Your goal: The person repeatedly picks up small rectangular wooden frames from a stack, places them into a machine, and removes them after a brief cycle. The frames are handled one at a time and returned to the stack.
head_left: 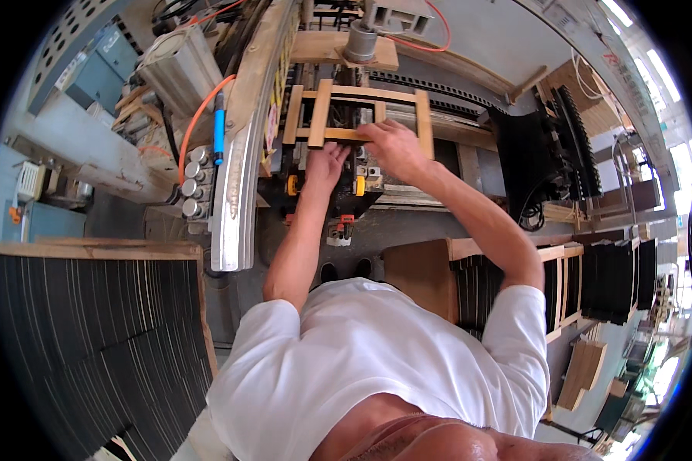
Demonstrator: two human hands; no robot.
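A light wooden frame point(321, 115) of crossed slats with dark edges lies over the machine bed in front of me. My right hand point(396, 147) reaches across its near rail, fingers bent down and closed around the wood. Just below that same rail is my left hand point(328, 163), turned partly palm up with its fingers loosely extended and apart. Whether its fingertips touch the underside of the rail I cannot tell. Beneath the frame sit dark machine parts with two yellow knobs point(360, 185) and red clamps point(346, 221).
A metal rail point(234, 184) with a blue pen-like tool point(219, 127) runs along the left. A metal cylinder point(361, 42) stands above the frame's far side. Stacks of dark strips point(92, 346) fill the lower left; more stacked strips point(607, 284) stand at the right.
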